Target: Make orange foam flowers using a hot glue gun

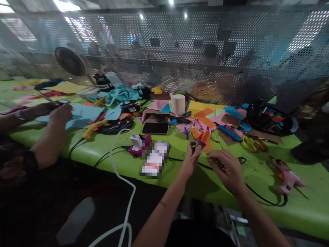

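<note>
My left hand (193, 158) is raised over the front of the green table, thumb and fingers pinched on a small purple paper piece (201, 142). Just to its right, my right hand (228, 168) has its fingertips pressed together; whatever sits between them is too small to make out. Behind the hands lie orange paper (205, 136) and a small twisted purple piece (186, 133). A black cord (259, 197) passes beneath my hands to a pink hot glue gun (288, 176) on the right.
A blurred-out phone (155, 159), a dark phone (155, 128) and a magenta power adapter (138, 145) lie left of my hands. Yellow-handled scissors (248, 143), paper scraps and a paper roll (178, 104) fill the back. Another person's hands (60, 115) work at left, near a yellow glue gun (95, 129).
</note>
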Action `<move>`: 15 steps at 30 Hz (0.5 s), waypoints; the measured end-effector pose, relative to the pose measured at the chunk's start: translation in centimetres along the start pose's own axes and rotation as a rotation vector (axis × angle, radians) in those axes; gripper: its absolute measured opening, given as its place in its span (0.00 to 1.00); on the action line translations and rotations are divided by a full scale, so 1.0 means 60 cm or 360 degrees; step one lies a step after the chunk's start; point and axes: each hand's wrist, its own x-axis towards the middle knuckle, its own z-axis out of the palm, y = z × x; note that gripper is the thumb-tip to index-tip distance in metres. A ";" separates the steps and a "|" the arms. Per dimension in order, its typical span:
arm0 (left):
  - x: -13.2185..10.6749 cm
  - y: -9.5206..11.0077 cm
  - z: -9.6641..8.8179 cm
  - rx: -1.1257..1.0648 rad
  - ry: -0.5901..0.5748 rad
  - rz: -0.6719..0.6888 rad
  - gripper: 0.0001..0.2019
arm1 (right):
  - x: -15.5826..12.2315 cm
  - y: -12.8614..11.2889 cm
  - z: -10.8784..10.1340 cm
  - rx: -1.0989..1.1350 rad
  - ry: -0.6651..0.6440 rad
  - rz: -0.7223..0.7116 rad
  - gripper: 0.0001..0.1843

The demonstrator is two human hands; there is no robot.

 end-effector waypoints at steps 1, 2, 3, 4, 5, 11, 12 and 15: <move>-0.001 0.001 0.000 -0.0005 0.0011 0.0005 0.23 | 0.002 0.002 0.001 -0.0086 -0.0007 -0.0074 0.04; -0.001 0.003 0.000 -0.0008 0.0020 0.0006 0.23 | 0.003 0.004 0.003 -0.0166 -0.0031 -0.0133 0.03; -0.002 0.003 0.000 -0.0007 0.0032 0.0007 0.23 | 0.003 0.006 0.005 -0.0246 -0.0065 -0.0175 0.02; -0.002 0.004 0.000 -0.0004 0.0042 0.0014 0.22 | 0.002 0.008 0.008 -0.0319 -0.0092 -0.0204 0.02; -0.003 0.005 0.000 0.0003 0.0054 0.0029 0.22 | 0.001 0.009 0.010 -0.0385 -0.0117 -0.0220 0.03; -0.010 0.008 -0.001 0.0106 0.0042 0.0101 0.20 | -0.003 0.008 0.016 -0.0664 -0.0181 -0.0251 0.04; -0.010 0.007 -0.001 0.0128 0.0027 0.0110 0.20 | -0.003 0.007 0.016 -0.0684 -0.0189 -0.0252 0.05; -0.007 0.003 -0.001 0.0199 -0.0007 0.0168 0.19 | -0.003 0.006 0.015 -0.0716 -0.0195 -0.0256 0.05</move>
